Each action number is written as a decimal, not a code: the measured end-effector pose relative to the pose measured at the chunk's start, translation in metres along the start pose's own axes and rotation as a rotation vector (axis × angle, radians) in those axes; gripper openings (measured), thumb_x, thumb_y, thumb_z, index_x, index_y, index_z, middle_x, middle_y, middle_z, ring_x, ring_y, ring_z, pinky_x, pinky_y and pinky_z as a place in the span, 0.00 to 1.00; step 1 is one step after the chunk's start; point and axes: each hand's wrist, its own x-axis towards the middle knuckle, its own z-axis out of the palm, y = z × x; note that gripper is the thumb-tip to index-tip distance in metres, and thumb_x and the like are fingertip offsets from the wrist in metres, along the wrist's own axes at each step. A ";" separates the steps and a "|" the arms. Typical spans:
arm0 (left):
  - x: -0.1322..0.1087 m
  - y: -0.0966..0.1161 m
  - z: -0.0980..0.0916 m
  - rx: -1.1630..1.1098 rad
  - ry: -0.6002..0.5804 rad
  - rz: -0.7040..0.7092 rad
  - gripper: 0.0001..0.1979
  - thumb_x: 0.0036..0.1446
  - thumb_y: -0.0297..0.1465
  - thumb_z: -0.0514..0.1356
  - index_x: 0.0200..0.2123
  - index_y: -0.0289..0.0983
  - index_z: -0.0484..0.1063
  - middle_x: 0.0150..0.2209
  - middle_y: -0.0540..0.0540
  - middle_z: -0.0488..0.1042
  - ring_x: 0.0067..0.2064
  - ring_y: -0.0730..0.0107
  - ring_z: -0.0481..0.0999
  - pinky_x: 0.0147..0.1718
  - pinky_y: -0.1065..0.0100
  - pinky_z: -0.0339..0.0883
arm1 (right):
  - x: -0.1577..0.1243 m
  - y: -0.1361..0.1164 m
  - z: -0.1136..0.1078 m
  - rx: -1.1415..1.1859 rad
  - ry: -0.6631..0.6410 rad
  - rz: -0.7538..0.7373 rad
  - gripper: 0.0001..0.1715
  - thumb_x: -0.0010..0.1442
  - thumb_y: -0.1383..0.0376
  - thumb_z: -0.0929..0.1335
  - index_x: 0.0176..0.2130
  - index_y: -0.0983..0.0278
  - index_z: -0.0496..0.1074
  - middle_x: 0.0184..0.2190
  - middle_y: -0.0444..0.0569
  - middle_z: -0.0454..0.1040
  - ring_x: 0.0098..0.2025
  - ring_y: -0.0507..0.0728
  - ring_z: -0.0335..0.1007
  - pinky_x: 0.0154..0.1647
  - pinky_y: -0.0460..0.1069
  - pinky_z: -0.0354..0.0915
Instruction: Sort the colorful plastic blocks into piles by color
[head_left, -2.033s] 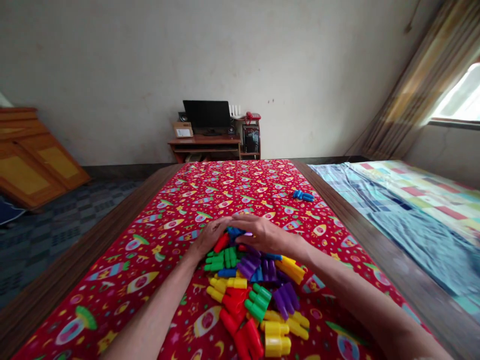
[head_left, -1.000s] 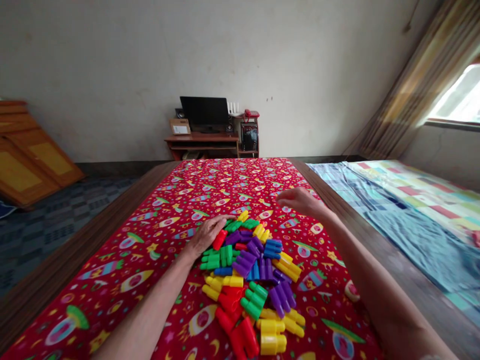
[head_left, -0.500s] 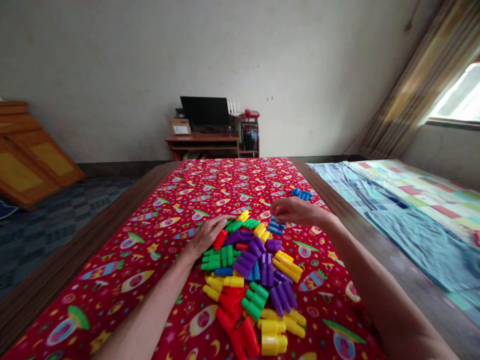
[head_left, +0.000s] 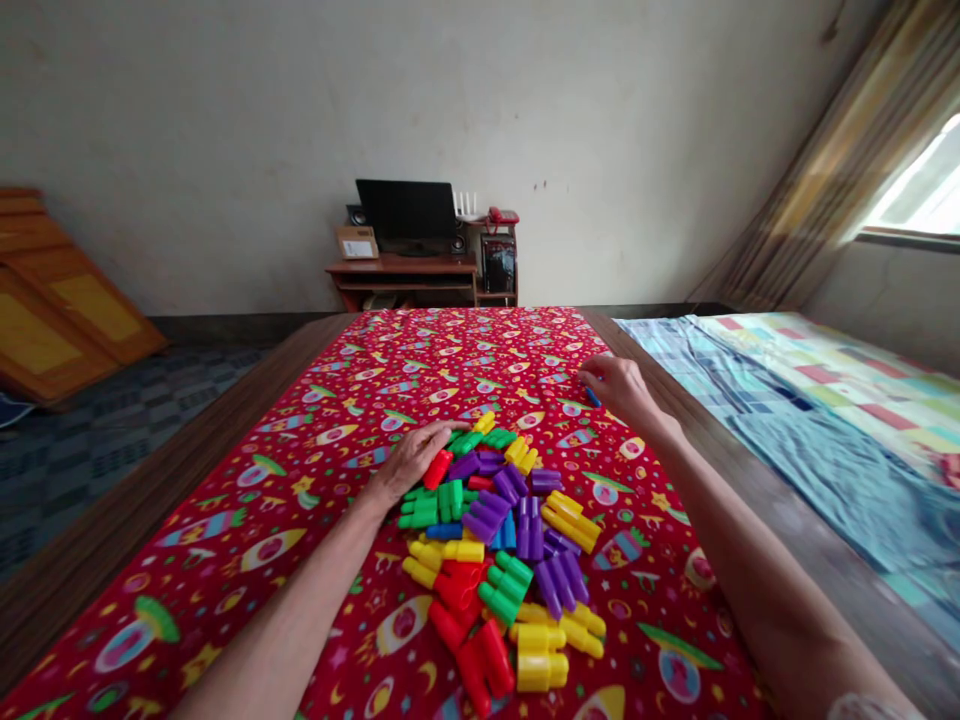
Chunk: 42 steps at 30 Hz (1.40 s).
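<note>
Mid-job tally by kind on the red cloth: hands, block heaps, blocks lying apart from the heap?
Hands: 2, left hand, right hand
Block heap: 1
Blue block apart, under the right hand: 1
Total: 4

The right hand (head_left: 616,385) covers nearly all of a small blue plastic block (head_left: 592,398); its grip is unclear.

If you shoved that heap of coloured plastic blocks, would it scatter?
Probably: the blocks lie loose and criss-crossed. They look like stiff moulded plastic, so are likely light. Their rounded pegs might let some roll on the red cloth, though the left hand flanks one side.
</note>
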 end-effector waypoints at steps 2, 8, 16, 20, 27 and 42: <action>0.000 0.002 0.000 0.007 -0.001 0.001 0.29 0.60 0.50 0.49 0.49 0.35 0.76 0.50 0.41 0.78 0.50 0.54 0.75 0.51 0.60 0.66 | -0.009 -0.038 -0.009 0.127 -0.311 -0.197 0.11 0.58 0.68 0.65 0.33 0.67 0.78 0.26 0.47 0.77 0.27 0.50 0.69 0.28 0.44 0.58; 0.001 0.002 0.000 0.036 0.004 0.017 0.28 0.60 0.48 0.49 0.48 0.34 0.77 0.49 0.40 0.78 0.50 0.53 0.75 0.51 0.59 0.66 | -0.072 -0.116 0.007 0.085 -0.863 -0.632 0.13 0.56 0.60 0.71 0.41 0.64 0.77 0.32 0.48 0.78 0.31 0.52 0.71 0.30 0.45 0.63; -0.001 0.009 0.000 0.027 -0.018 0.017 0.26 0.61 0.45 0.48 0.48 0.34 0.76 0.49 0.40 0.78 0.49 0.54 0.76 0.51 0.59 0.67 | -0.084 -0.121 0.026 -0.117 -0.566 -0.731 0.13 0.60 0.61 0.68 0.43 0.66 0.74 0.34 0.53 0.77 0.34 0.55 0.70 0.33 0.47 0.61; 0.000 0.003 0.001 0.023 -0.010 0.026 0.27 0.61 0.46 0.49 0.49 0.35 0.76 0.47 0.41 0.79 0.50 0.54 0.76 0.51 0.59 0.67 | -0.045 -0.095 0.006 0.114 -0.559 -0.593 0.11 0.64 0.64 0.64 0.39 0.65 0.76 0.28 0.46 0.77 0.26 0.49 0.67 0.28 0.43 0.55; 0.002 -0.009 0.002 0.014 0.000 0.014 0.29 0.60 0.50 0.49 0.50 0.36 0.76 0.48 0.42 0.79 0.48 0.54 0.77 0.51 0.60 0.67 | 0.004 0.012 0.010 -0.088 0.042 0.021 0.16 0.61 0.64 0.65 0.46 0.65 0.76 0.36 0.53 0.80 0.36 0.57 0.75 0.35 0.47 0.62; 0.002 -0.007 0.001 0.007 -0.005 0.003 0.29 0.60 0.50 0.50 0.50 0.35 0.76 0.47 0.42 0.79 0.50 0.53 0.76 0.52 0.59 0.67 | 0.010 0.032 0.012 0.006 0.200 0.052 0.17 0.61 0.66 0.63 0.44 0.67 0.78 0.38 0.56 0.80 0.41 0.60 0.76 0.43 0.50 0.65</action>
